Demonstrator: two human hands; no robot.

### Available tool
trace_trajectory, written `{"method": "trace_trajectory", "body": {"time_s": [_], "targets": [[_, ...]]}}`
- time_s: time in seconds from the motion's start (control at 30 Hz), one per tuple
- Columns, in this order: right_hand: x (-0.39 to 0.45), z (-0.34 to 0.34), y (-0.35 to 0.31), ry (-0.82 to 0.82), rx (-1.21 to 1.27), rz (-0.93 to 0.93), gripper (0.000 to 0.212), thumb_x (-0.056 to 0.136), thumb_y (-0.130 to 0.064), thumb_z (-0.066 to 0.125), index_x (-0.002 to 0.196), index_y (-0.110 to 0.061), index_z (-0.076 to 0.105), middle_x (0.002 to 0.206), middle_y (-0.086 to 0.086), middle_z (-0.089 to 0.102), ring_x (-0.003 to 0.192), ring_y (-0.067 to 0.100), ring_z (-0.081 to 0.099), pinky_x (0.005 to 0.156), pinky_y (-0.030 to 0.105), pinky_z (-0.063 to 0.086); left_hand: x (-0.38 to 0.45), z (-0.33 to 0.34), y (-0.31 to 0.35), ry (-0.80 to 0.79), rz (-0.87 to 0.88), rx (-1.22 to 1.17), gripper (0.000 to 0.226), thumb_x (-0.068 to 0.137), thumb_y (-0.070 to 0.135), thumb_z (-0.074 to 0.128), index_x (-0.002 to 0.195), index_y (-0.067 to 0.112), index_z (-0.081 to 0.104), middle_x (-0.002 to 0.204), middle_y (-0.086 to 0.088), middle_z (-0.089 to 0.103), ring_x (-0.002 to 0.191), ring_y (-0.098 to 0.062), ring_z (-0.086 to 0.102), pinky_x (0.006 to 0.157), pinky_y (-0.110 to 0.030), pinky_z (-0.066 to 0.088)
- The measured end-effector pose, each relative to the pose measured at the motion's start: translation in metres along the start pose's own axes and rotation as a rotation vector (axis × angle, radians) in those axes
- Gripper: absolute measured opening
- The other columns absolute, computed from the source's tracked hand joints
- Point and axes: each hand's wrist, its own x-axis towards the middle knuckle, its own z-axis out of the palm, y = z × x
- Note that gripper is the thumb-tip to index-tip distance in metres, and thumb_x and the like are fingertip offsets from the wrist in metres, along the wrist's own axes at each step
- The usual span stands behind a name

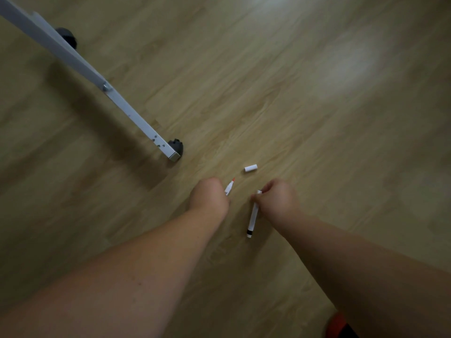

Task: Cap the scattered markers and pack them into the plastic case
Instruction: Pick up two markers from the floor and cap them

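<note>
My left hand [209,197] grips an uncapped white marker [229,187] whose red tip points up and away over the wooden floor. My right hand [277,198] pinches the upper end of a second white marker [252,217], whose black-banded lower end points toward me. A loose white cap [251,168] lies on the floor just beyond both hands. The plastic case is not in view.
A white metal stand leg [122,107] runs diagonally from the top left and ends in a black caster [176,145] close to the left of the cap. Another dark caster [67,37] sits further back. An orange-and-black object [338,325] shows at the bottom edge.
</note>
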Motion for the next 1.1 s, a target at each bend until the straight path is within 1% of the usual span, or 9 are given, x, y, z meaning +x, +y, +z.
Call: {"method": "trace_trajectory", "body": {"time_s": [0.17,0.33,0.47,0.63,0.7,0.8,0.9,0.97,1.1], "targets": [[0.002,-0.015,-0.011,0.038,-0.047,-0.072,0.026,0.083,-0.033,0.071,0.101,-0.019,0.059,0.091,0.002,0.064,0.085,0.020,0.063,0.068,0.029,0.046,0.006,-0.003,-0.001,-0.033,-0.019,-0.114,0.013,0.083,0.024,0.066,0.079,0.012,0.067,0.075,-0.004,0.065,0.071,-0.023,0.063,0.057,-0.028,0.044],[0.015,-0.020,-0.041,0.165,-0.196,-0.396,0.031,0.087,-0.017,0.061,0.117,-0.025,0.062,0.117,0.003,0.054,0.101,0.021,0.058,0.082,0.033,0.050,0.009,-0.019,-0.002,-0.084,-0.072,-0.652,0.014,0.083,0.022,0.074,0.075,0.014,0.065,0.073,-0.007,0.070,0.065,-0.024,0.069,0.061,-0.034,0.058],[0.029,-0.012,-0.055,0.098,-0.426,-0.504,0.026,0.090,-0.019,0.060,0.115,-0.026,0.065,0.115,0.005,0.051,0.104,0.027,0.056,0.083,0.036,0.050,0.016,-0.033,0.000,-0.151,-0.120,-0.993,0.014,0.084,0.011,0.074,0.078,0.010,0.061,0.073,-0.011,0.069,0.065,-0.026,0.070,0.070,-0.048,0.061],[0.032,-0.010,-0.057,0.021,-0.560,-0.516,0.020,0.094,-0.019,0.054,0.109,-0.019,0.068,0.111,0.009,0.053,0.106,0.030,0.055,0.076,0.032,0.039,0.018,-0.048,0.005,-0.224,-0.087,-1.091,0.009,0.086,0.012,0.072,0.090,0.010,0.064,0.085,-0.013,0.072,0.076,-0.027,0.072,0.078,-0.052,0.059],[0.028,-0.015,-0.057,0.032,-0.449,-0.474,0.018,0.092,-0.023,0.059,0.107,-0.018,0.069,0.109,0.008,0.059,0.103,0.028,0.058,0.079,0.031,0.044,0.017,-0.055,0.006,-0.232,-0.076,-1.124,0.009,0.086,0.012,0.071,0.090,0.009,0.063,0.085,-0.015,0.072,0.075,-0.028,0.071,0.077,-0.050,0.060],[0.017,-0.032,-0.060,0.024,-0.025,-0.284,0.007,0.086,-0.023,0.070,0.090,-0.018,0.071,0.089,0.003,0.069,0.084,0.019,0.064,0.076,0.031,0.050,0.013,-0.067,0.006,-0.217,-0.074,-1.141,0.010,0.087,0.010,0.070,0.092,0.006,0.063,0.085,-0.016,0.071,0.072,-0.026,0.069,0.070,-0.041,0.060],[-0.002,-0.056,-0.063,-0.208,0.455,0.022,0.010,0.086,-0.013,0.071,0.080,-0.015,0.064,0.070,0.002,0.059,0.060,0.013,0.053,0.055,0.027,0.042,0.003,-0.080,0.006,-0.225,-0.069,-1.144,0.010,0.087,0.009,0.070,0.090,0.007,0.061,0.082,-0.015,0.070,0.067,-0.025,0.068,0.067,-0.039,0.058],[-0.014,-0.070,-0.065,-0.386,0.707,0.210,0.013,0.091,-0.011,0.064,0.079,-0.014,0.059,0.066,0.001,0.053,0.053,0.009,0.047,0.050,0.021,0.036,-0.006,-0.089,0.007,-0.239,-0.061,-1.136,0.010,0.087,0.009,0.070,0.090,0.008,0.060,0.082,-0.015,0.070,0.068,-0.025,0.069,0.069,-0.041,0.059],[-0.033,-0.093,-0.073,-0.559,0.912,0.437,0.012,0.094,-0.011,0.058,0.082,-0.010,0.060,0.061,0.000,0.054,0.047,0.007,0.048,0.041,0.016,0.041,-0.020,-0.105,0.011,-0.251,-0.032,-1.138,0.009,0.088,0.009,0.069,0.089,0.007,0.061,0.081,-0.015,0.069,0.067,-0.024,0.068,0.066,-0.038,0.058]]}}
